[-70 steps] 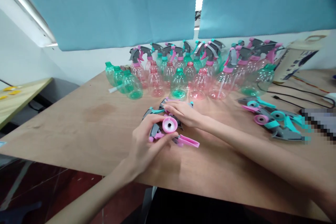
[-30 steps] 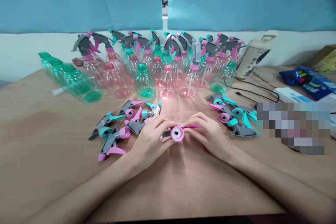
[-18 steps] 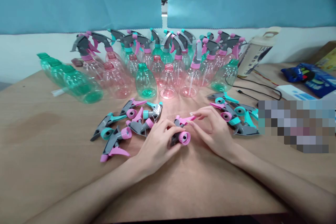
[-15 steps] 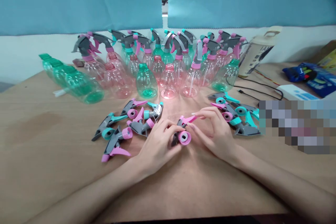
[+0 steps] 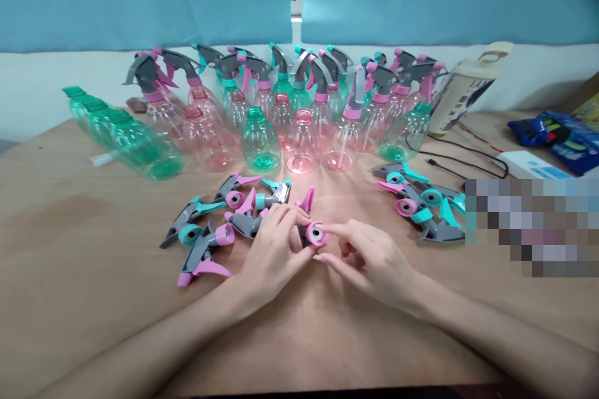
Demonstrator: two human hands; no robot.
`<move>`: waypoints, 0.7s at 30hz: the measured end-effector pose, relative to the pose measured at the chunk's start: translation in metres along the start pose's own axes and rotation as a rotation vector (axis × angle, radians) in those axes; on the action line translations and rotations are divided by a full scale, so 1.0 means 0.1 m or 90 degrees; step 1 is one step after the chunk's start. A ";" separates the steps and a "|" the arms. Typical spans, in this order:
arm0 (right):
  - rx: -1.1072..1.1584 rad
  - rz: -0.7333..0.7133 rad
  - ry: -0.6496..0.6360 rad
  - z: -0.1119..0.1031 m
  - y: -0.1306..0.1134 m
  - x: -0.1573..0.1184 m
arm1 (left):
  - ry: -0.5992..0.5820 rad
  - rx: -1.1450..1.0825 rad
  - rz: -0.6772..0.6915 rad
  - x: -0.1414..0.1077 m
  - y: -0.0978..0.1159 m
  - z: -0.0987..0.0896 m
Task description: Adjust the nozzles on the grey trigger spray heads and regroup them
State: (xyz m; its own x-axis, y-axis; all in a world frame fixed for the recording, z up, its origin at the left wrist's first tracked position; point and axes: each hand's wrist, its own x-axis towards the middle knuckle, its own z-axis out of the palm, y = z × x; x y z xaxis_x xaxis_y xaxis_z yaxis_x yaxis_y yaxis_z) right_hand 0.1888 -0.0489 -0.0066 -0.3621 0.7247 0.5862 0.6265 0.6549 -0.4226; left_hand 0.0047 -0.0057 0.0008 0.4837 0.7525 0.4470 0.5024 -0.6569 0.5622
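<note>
My left hand (image 5: 274, 255) is closed around a grey trigger spray head with a pink collar (image 5: 322, 240) and a pink trigger (image 5: 306, 198). The open end of the collar faces me, and the palm hides most of the grey body. At the collar's upper rim rests the index fingertip of my right hand (image 5: 374, 259). Its thumb is stretched out just below the collar, apart from the index finger, while the other fingers curl in. Left of my hands lie loose spray heads (image 5: 201, 255) in pink and teal. Another pile of spray heads (image 5: 440, 227) lies to the right.
Behind my hands stand pink and green bottles, some with spray heads, such as a green bottle (image 5: 261, 143) without one. Green bottles (image 5: 140, 143) lean over at the left. A tall flask (image 5: 461, 90), a black cable (image 5: 486, 165) and a blue packet (image 5: 556, 140) are at the right.
My left hand has brought the spray head slightly left and up, with its trigger pointing more upward. My right hand has left the trigger and come down to the collar.
</note>
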 end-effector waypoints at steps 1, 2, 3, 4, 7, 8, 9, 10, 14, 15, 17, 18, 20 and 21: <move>-0.010 0.002 -0.003 0.00 0.00 0.00 | 0.001 0.002 0.004 0.00 0.00 0.00; -0.022 0.003 -0.002 0.01 0.00 -0.01 | 0.003 0.004 0.007 -0.01 0.01 0.00; -0.035 0.003 0.001 0.01 0.00 -0.01 | 0.004 0.005 0.009 -0.01 0.01 0.00; -0.048 0.005 0.007 0.01 -0.01 -0.02 | 0.007 0.005 0.011 -0.01 0.01 0.00; -0.076 0.020 0.028 0.01 -0.04 -0.03 | 0.008 0.010 0.015 -0.02 0.02 0.01; -0.082 0.029 0.035 0.01 -0.05 -0.04 | 0.005 0.014 0.016 -0.02 0.02 0.01; -0.087 0.036 0.040 0.01 -0.06 -0.04 | 0.003 0.017 0.020 -0.02 0.02 0.01; -0.090 0.043 0.043 0.02 -0.07 -0.04 | 0.001 0.020 0.024 -0.03 0.01 0.01; -0.050 0.101 0.016 0.03 -0.06 -0.07 | -0.017 0.024 0.037 -0.04 0.00 0.02; -0.015 0.126 0.002 0.04 -0.05 -0.07 | -0.024 0.021 0.036 -0.04 -0.01 0.02; 0.077 0.179 -0.024 0.04 -0.03 -0.06 | -0.036 0.011 0.033 -0.04 -0.01 0.02; 0.121 0.201 -0.032 0.05 -0.02 -0.05 | -0.039 0.005 0.031 -0.04 -0.02 0.02; 0.182 0.235 -0.040 0.04 -0.01 -0.03 | -0.042 -0.010 0.029 -0.04 -0.03 0.02; 0.200 0.245 -0.042 0.04 0.00 -0.02 | -0.044 -0.018 0.029 -0.03 -0.04 0.02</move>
State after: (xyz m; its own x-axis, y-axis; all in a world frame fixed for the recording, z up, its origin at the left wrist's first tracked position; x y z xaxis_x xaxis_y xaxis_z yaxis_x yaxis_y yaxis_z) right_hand 0.1864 -0.0496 -0.0104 -0.1943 0.9318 0.3066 0.4889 0.3629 -0.7933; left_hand 0.0026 -0.0059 -0.0043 0.5546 0.7162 0.4237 0.4590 -0.6880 0.5621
